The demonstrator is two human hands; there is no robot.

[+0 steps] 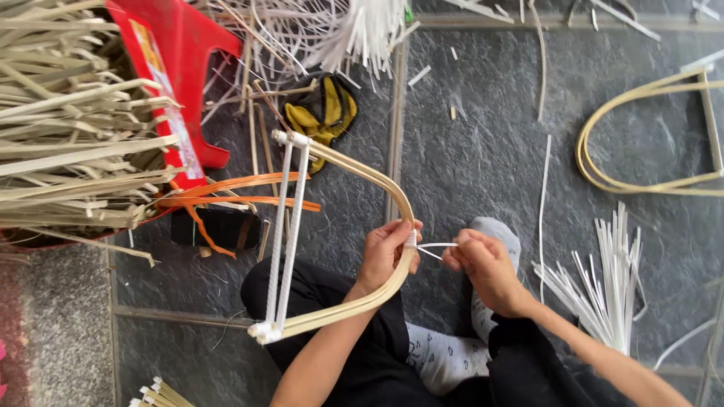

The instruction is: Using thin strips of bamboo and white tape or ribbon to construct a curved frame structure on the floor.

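Observation:
My left hand (386,252) grips the curved top of a bent bamboo bow frame (354,167), whose two ends are joined by white crossbars (285,234). My right hand (486,265) pinches a thin white strip (436,246) that runs to the bend of the frame, where a white wrap sits beside my left thumb. The frame rests over my lap, above my black trousers (362,354) and grey patterned sock (445,358).
A pile of split bamboo strips (68,128) lies at left on a red plastic stool (177,53). Orange strips (234,192), a yellow-black glove (326,111), a bundle of white strips (603,279) and a second bent frame (648,136) lie on the dark stone floor (483,143).

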